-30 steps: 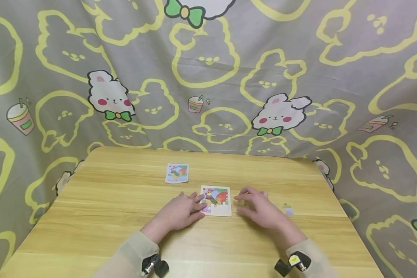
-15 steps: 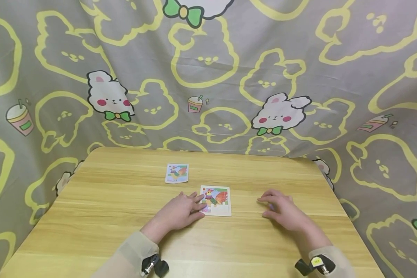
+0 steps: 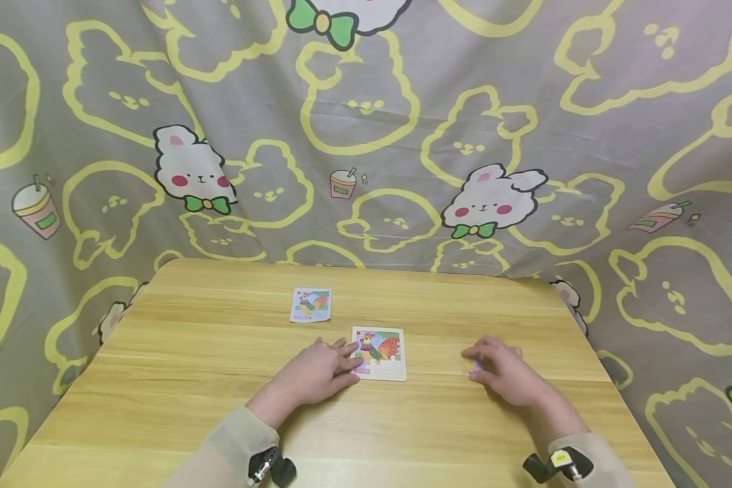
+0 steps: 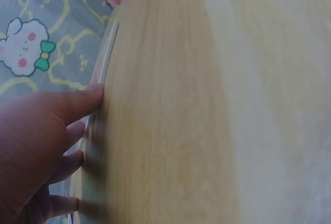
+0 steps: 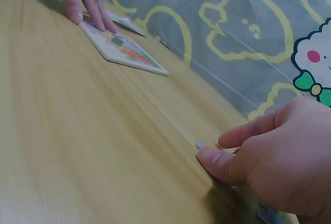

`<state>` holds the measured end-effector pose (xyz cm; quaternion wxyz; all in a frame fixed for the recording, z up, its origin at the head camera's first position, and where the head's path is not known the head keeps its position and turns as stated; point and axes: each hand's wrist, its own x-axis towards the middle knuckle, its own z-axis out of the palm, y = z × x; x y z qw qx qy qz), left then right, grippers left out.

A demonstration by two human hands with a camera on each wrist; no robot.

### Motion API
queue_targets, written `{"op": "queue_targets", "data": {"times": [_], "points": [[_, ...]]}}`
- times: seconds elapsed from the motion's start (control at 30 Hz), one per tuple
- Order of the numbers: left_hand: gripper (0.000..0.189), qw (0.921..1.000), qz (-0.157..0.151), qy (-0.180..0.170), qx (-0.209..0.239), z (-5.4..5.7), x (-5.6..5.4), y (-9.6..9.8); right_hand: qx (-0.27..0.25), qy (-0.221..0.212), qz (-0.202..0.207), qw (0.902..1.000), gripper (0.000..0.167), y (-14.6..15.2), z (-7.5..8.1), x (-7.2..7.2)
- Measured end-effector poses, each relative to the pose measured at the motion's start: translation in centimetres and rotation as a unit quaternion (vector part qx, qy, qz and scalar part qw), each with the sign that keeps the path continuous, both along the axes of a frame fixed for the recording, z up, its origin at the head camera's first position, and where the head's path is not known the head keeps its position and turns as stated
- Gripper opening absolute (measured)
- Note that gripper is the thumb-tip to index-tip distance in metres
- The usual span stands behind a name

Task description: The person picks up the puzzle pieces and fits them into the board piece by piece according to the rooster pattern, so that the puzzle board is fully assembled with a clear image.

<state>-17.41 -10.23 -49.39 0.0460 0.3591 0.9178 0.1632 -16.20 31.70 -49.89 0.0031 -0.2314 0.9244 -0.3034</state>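
A square jigsaw puzzle (image 3: 381,347) with a rooster picture lies in a white frame at the middle of the table. Part of its lower right shows bare white backing. My left hand (image 3: 320,369) rests on the frame's left side, fingers spread and mostly straight, thumb at the lower corner. To the right, my right hand (image 3: 506,373) pinches a small coloured puzzle piece (image 3: 471,366) between thumb and index finger, low at the tabletop. Its fingers hide much of that piece. Another piece (image 5: 269,213) shows below the right hand in the right wrist view.
A paper card (image 3: 311,305) with the same rooster picture lies behind and left of the puzzle. The wooden table (image 3: 219,339) reaches back to a grey curtain (image 3: 390,135) printed with yellow outlines and white rabbits.
My right hand has moved right, away from the puzzle, to the loose pieces, and now pinches one there. The left hand has stayed on the puzzle frame.
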Motion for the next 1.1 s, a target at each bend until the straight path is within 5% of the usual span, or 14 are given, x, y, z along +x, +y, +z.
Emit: {"op": "queue_targets", "data": {"times": [0.23, 0.47, 0.8, 1.1], "points": [[0.042, 1.0000, -0.001, 0.000, 0.000, 0.1, 0.0, 0.0, 0.006, 0.005, -0.018, 0.9998, 0.024, 0.4, -0.4, 0.2], [0.042, 1.0000, 0.001, -0.003, -0.005, 0.1, 0.0, 0.1, 0.006, 0.010, 0.009, 0.9999, 0.028, 0.3, -0.4, 0.8], [0.042, 1.0000, 0.000, -0.001, -0.006, 0.0, 0.1, 0.0, 0.056, 0.094, 0.023, 0.9937, 0.030, -0.5, -1.0, 1.6], [0.042, 1.0000, 0.003, -0.002, -0.008, 0.0, 0.0, 0.0, 0.055, 0.111, 0.011, 0.9923, 0.029, -0.7, -1.5, 1.4]]}}
